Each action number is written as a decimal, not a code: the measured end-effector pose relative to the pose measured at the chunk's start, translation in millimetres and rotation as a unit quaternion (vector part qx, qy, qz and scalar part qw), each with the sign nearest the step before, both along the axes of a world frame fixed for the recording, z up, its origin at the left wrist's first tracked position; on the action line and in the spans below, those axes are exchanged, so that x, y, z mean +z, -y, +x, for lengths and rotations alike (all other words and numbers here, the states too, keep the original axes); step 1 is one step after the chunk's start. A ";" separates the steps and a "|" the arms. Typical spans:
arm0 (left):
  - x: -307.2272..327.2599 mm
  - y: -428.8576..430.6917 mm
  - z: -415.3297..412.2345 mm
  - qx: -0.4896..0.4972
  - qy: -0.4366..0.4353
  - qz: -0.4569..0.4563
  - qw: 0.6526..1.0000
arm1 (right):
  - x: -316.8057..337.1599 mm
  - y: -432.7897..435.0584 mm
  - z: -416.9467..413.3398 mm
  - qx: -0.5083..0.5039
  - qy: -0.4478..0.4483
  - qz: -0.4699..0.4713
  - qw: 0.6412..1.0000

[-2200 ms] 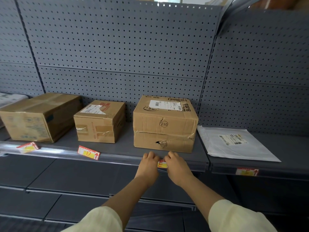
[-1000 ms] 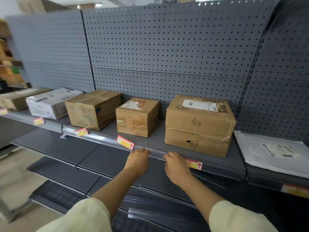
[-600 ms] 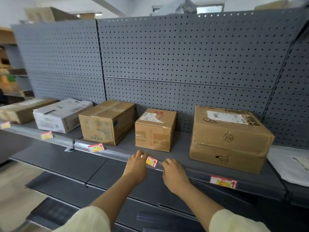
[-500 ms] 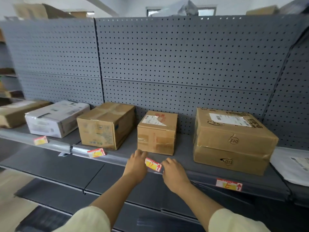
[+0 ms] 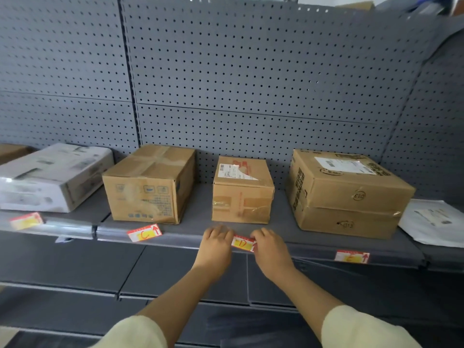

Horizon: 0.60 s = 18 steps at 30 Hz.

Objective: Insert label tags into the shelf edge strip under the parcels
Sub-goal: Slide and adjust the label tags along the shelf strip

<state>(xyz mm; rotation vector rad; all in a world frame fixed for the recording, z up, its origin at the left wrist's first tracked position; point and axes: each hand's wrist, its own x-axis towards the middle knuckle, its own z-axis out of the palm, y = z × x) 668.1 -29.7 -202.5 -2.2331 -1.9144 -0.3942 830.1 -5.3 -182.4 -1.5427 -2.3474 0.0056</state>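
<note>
Hands: left hand, right hand grip label tag ends.

Count of things on the shelf before me. Brown cardboard boxes, four: large box, small box, wide box, and a cut-off box at the left border. White wrapped box, one. Flat white mailer bag, one. Label tags, four: left tag, C tag, middle tag, right tag. My hands, two: left hand, right hand.
</note>
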 end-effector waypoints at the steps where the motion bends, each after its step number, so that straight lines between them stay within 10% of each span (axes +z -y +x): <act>1: -2.5 1.0 -1.7 0.000 -0.027 -0.004 1.000 | -0.8 0.6 -1.1 0.001 -0.006 0.003 1.000; 18: -15.2 17.3 -9.9 -0.003 -0.062 -0.046 0.997 | -11.9 2.4 -6.4 0.064 0.050 0.027 0.996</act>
